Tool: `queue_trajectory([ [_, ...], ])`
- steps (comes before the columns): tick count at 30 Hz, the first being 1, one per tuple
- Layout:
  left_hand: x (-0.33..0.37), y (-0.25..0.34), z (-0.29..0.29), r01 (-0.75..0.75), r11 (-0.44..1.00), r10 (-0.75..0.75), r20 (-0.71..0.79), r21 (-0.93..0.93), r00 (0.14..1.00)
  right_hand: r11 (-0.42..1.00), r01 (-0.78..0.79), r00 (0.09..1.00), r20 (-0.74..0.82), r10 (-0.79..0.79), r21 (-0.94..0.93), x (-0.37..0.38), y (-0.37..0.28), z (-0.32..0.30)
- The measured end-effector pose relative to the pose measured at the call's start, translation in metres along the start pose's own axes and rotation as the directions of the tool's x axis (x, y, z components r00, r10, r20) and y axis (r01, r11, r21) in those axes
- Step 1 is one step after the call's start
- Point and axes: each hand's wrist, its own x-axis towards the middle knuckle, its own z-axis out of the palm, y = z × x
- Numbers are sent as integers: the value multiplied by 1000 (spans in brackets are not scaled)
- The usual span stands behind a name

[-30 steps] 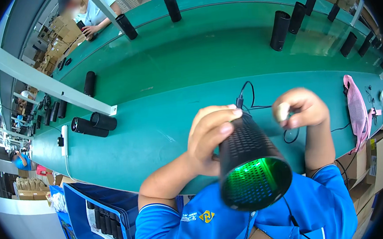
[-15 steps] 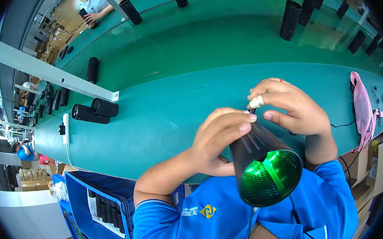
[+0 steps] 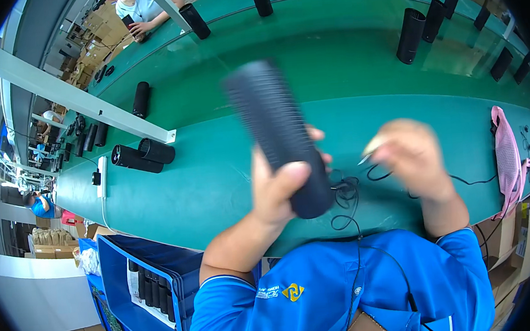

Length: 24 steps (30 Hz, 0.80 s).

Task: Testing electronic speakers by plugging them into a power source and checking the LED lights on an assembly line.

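Head cam: left hand [image 3: 272, 191] gripping black tube [image 3: 274, 124], right hand [image 3: 410, 154] blurry, looks like pinching cable plug [image 3: 364, 160]; one-handed hold could slip.

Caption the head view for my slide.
Left hand grips black cylinder above green bench; blurred right hand appears to hold a cable.
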Motion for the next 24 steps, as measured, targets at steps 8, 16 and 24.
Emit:
queue_trajectory([
  [8,5,6,6,-290,945,282,71,153,957,932,-251,936,-180,303,261,-2,-17,2],
  [16,23,1,29,-227,966,215,105,120,971,999,-44,993,-107,43,-4,-3,-6,4],
  [24,147,-2,-11,-338,912,380,-172,232,909,933,170,800,-597,56,316,-5,2,-25],
])
